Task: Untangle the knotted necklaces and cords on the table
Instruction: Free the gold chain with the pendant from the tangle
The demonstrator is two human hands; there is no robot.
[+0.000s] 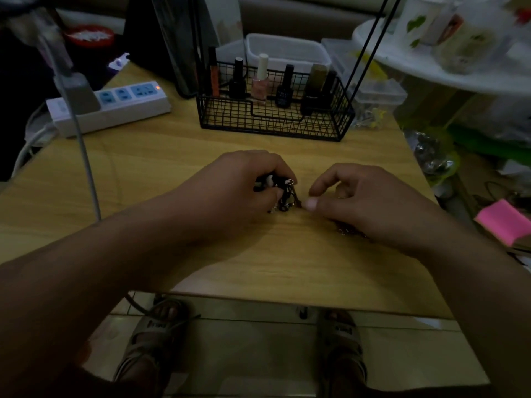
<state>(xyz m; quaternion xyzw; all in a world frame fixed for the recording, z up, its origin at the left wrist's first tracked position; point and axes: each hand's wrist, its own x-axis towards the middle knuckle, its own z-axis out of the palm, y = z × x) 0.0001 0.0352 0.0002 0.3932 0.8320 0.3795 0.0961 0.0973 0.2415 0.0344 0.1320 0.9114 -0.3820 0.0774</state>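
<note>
A dark tangle of cords and necklaces (pixel 283 193) with small metal rings and pale beads lies at the middle of the wooden table (pixel 172 173). My left hand (pixel 244 185) grips the tangle, fingers curled round its upper part. My right hand (pixel 359 199) sits just right of it, thumb and forefinger pinching a thin strand that leads out of the knot. A bit of chain (pixel 349 231) shows under my right wrist. Most of the tangle is hidden by my left fingers.
A black wire basket (pixel 275 122) with several nail polish bottles stands behind the hands. A white power strip (pixel 115 107) with a plugged cable lies at the back left. Clear plastic boxes (pixel 379 90) sit at the back right. Pink notes (pixel 505 222) lie off the table's right edge.
</note>
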